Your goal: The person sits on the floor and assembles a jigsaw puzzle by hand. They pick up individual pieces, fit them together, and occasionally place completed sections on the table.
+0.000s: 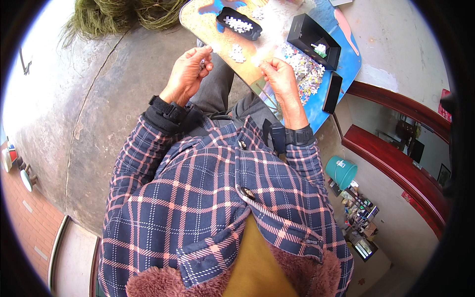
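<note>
My left hand is raised just off the table's near left edge. Its fingers curl round a few small jigsaw puzzle pieces, and thumb and forefinger meet at the tip. Over the table's near edge, my right hand pinches thumb and forefinger together; glare hides what, if anything, is between them. Between the hands lies a small heap of white puzzle pieces. Right of my right hand spreads a large pile of multicoloured pieces. A black tray farther back holds more white pieces.
The table has a colourful printed top. On it are an open black box with a small white-and-green item inside, a dark narrow box or lid and a pink flat tool. Green stringy material lies on the floor; a teal bucket stands right.
</note>
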{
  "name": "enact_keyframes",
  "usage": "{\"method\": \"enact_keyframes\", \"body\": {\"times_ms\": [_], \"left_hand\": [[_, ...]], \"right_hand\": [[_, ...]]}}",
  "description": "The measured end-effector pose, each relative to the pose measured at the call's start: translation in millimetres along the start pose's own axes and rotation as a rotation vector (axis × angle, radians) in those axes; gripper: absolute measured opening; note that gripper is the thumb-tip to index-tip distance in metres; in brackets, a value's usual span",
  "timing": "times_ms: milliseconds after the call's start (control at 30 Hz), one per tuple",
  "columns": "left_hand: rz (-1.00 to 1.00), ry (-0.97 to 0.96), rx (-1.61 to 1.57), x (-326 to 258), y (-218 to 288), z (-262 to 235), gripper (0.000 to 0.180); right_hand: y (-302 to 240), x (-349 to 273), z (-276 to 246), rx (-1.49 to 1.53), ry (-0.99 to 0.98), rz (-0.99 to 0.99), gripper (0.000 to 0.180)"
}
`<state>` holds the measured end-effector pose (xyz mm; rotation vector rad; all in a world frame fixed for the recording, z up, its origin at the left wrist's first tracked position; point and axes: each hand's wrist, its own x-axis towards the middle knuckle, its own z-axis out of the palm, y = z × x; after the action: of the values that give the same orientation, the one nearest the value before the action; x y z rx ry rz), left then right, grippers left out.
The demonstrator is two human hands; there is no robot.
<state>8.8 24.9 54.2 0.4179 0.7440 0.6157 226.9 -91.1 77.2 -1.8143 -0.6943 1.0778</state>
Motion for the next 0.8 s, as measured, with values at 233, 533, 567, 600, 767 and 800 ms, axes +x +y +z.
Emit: {"method": "enact_keyframes", "body": {"times_ms": [233, 533, 567, 600, 767, 800], "left_hand": [[-0.003, 0.009, 0.031, -1, -1, 0, 0.015], [-0.048, -0.006, 0.119, -6, -7, 7, 0.015], [-0.055, -0.016, 0.123, -6, -8, 8, 0.016], [-0.065, -0.027, 0.128, -7, -9, 9, 0.016], [-0.104, -0.071, 0.151, -10, -16, 16, 0.017], [-0.109, -0.07, 0.159, -11, -16, 17, 0.017]], "right_hand": [[-2, 2, 5, 0.003, -0.046, -0.016, 0.016], [-5, 18, 31, -0.104, 0.017, -0.134, 0.014], [-7, 17, 32, -0.088, -0.013, -0.145, 0.015], [-9, 13, 31, -0.071, -0.04, -0.136, 0.015], [-20, -3, 29, 0.083, -0.185, -0.063, 0.017], [-22, -5, 30, 0.102, -0.209, -0.055, 0.017]]}}
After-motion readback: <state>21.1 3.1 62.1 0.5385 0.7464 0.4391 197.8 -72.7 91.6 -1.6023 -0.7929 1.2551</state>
